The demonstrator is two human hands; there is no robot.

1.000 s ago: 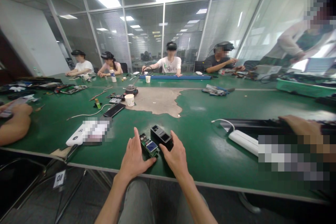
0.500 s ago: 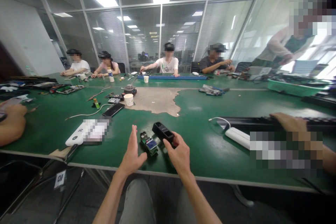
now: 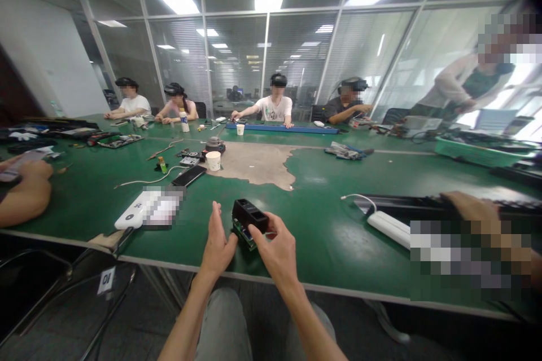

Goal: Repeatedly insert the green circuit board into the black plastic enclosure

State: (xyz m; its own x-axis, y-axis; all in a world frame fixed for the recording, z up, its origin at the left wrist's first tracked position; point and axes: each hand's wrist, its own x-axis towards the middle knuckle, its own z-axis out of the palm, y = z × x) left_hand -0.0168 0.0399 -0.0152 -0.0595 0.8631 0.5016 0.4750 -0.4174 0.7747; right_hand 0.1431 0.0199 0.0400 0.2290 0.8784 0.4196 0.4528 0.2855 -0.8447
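Near the front edge of the green table, my right hand (image 3: 277, 245) grips a black plastic housing (image 3: 249, 215) with cut-outs in its top. The housing is over a green circuit board assembly (image 3: 244, 235), covering most of it; I cannot tell whether the two touch. Part of the board shows below the housing's near side. My left hand (image 3: 219, 242) is upright just left of the board, fingers stretched out and thumb beside it, holding nothing.
A white power bank (image 3: 134, 211) and a black phone (image 3: 189, 176) lie to the left, near a paper cup (image 3: 213, 161). Rightward, a white device with a cable (image 3: 387, 227) sits by a co-worker's hand (image 3: 474, 206). Pliers-like tools (image 3: 347, 150) lie farther back.
My right hand has moved the black housing leftward from beside the circuit board to over it. My left hand stays open beside the board. The view has shifted slightly.
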